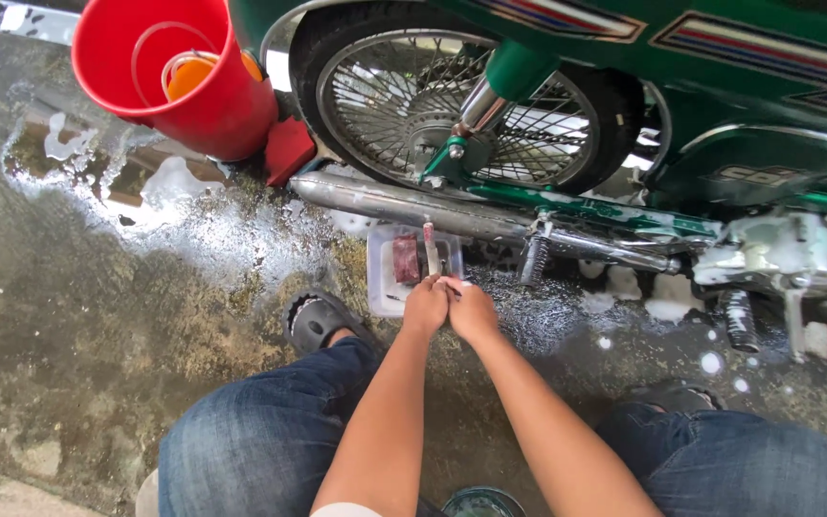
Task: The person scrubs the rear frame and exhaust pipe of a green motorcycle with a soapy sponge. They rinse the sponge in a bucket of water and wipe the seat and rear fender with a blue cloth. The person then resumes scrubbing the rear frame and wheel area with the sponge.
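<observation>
My left hand (425,304) and my right hand (471,309) are pressed together just above a small clear plastic tub (380,287) on the wet ground. A thin brush (430,251) sticks up from between my hands, over the tub; which hand grips it I cannot tell. A dark red sponge or cloth (406,258) lies inside the tub. Right behind stands a green motorcycle (748,163) with its spoked rear wheel (461,101) and soapy chrome exhaust pipe (404,206).
A red bucket (193,91) holding an orange scoop (193,72) stands at upper left beside a red block (287,150). Foam and puddles cover the concrete. My knees in jeans and a dark sandal (316,321) frame the bottom. A footpeg (739,321) juts out at right.
</observation>
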